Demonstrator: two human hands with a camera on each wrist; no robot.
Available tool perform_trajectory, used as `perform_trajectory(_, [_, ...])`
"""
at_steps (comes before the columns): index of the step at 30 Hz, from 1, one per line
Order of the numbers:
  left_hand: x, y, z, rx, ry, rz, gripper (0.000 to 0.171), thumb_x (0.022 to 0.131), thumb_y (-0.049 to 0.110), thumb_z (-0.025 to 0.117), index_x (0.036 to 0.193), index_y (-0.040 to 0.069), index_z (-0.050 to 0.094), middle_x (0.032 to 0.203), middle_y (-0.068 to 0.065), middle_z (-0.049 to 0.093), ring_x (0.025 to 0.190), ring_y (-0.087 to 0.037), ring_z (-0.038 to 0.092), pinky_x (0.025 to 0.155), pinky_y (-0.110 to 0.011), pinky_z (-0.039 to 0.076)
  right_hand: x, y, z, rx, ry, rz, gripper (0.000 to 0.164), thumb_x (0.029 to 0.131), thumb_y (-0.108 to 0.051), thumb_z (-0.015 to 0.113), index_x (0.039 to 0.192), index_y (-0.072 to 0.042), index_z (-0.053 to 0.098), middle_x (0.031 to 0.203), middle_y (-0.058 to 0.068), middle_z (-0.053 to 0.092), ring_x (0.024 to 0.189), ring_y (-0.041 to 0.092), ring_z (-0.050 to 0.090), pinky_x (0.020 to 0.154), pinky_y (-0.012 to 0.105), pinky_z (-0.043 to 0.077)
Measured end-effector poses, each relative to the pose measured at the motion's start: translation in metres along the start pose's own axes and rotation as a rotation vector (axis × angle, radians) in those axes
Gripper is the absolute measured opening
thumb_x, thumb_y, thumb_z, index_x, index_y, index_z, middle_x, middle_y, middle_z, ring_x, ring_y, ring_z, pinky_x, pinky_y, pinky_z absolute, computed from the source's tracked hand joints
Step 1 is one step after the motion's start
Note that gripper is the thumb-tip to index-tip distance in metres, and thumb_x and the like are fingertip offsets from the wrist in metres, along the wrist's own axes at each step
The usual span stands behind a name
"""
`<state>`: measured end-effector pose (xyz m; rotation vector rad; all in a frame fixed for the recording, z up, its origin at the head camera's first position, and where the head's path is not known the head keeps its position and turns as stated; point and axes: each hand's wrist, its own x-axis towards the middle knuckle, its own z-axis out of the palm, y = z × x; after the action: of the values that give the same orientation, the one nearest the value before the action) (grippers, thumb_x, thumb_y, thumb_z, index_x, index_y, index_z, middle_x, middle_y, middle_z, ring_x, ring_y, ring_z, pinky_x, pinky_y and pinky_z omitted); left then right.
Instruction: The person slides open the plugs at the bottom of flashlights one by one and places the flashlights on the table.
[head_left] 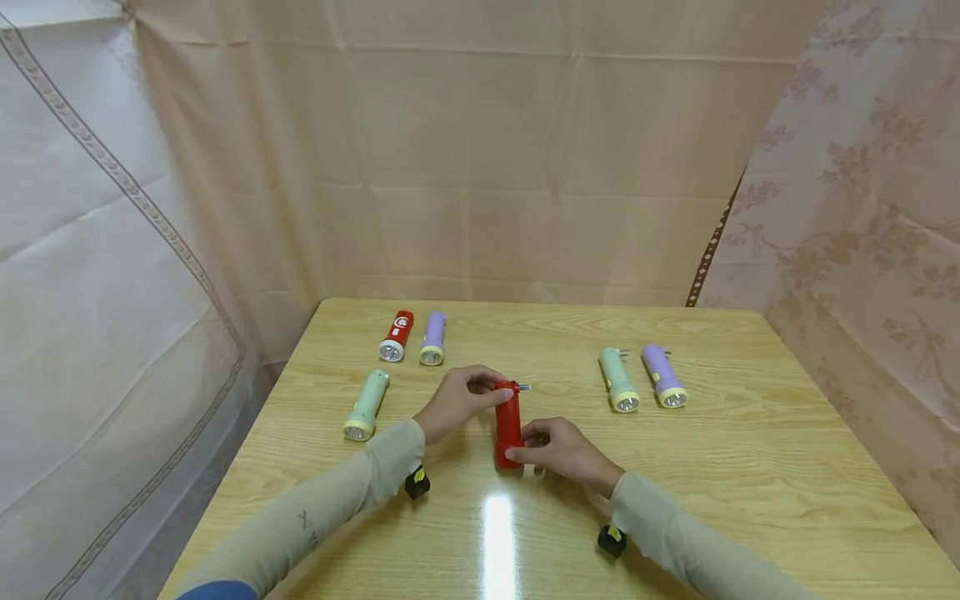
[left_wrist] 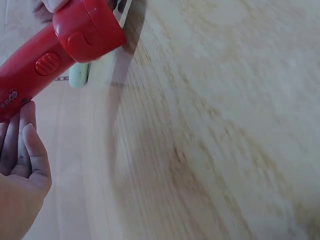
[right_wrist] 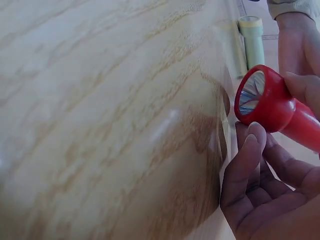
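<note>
A red flashlight (head_left: pixel 508 427) is held by both hands over the middle of the table, its lamp end toward me. My left hand (head_left: pixel 459 405) holds the tail end, thumb on top; in the left wrist view its fingers (left_wrist: pixel 31 140) touch the underside. Metal plug prongs (head_left: pixel 524 387) stick out to the right from the tail. With thumb and fingers, my right hand (head_left: pixel 564 452) grips the lamp head. The right wrist view shows the clear lens and reflector (right_wrist: pixel 251 93). A slide switch (left_wrist: pixel 47 64) shows on the body in the left wrist view.
On the wooden table (head_left: pixel 750 483), a red flashlight with a white head (head_left: pixel 396 335), a purple one (head_left: pixel 434 335) and a green one (head_left: pixel 369 398) lie left. Another green flashlight (head_left: pixel 617 377) and a purple one (head_left: pixel 663 373) lie right. Curtains (head_left: pixel 487 167) hang behind.
</note>
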<state>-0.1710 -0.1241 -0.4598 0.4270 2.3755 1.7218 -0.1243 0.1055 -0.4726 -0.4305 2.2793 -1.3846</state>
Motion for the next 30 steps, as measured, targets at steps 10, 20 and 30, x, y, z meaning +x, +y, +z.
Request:
perform_trajectory(10, [0.007, -0.008, -0.004, -0.049, 0.023, -0.077, 0.041, 0.088, 0.048, 0.081, 0.114, 0.017, 0.074, 0.105, -0.001, 0.073, 0.098, -0.020, 0.067, 0.089, -0.044, 0.055, 0.000, 0.003, 0.002, 0.062, 0.044, 0.038, 0.048, 0.087, -0.039, 0.084, 0.115, -0.003, 0.071, 0.097, 0.005, 0.071, 0.079, 0.020, 0.064, 0.066, 0.035, 0.056])
perform_trajectory(20, [0.008, -0.011, -0.003, -0.034, 0.021, -0.118, 0.037, 0.089, 0.045, 0.081, 0.111, 0.017, 0.075, 0.102, 0.000, 0.074, 0.095, -0.019, 0.068, 0.091, -0.039, 0.051, 0.002, 0.005, 0.004, 0.032, 0.041, 0.057, 0.042, 0.086, -0.040, 0.085, 0.105, -0.005, 0.072, 0.091, 0.005, 0.069, 0.075, 0.017, 0.061, 0.063, 0.031, 0.053])
perform_trajectory(30, [0.009, -0.013, -0.003, -0.068, 0.016, -0.131, 0.038, 0.089, 0.045, 0.081, 0.112, 0.016, 0.076, 0.103, -0.001, 0.075, 0.096, -0.020, 0.069, 0.092, -0.041, 0.052, 0.001, 0.001, 0.004, 0.030, 0.054, 0.067, 0.038, 0.086, -0.037, 0.085, 0.103, -0.006, 0.072, 0.090, 0.004, 0.069, 0.074, 0.016, 0.059, 0.063, 0.030, 0.050])
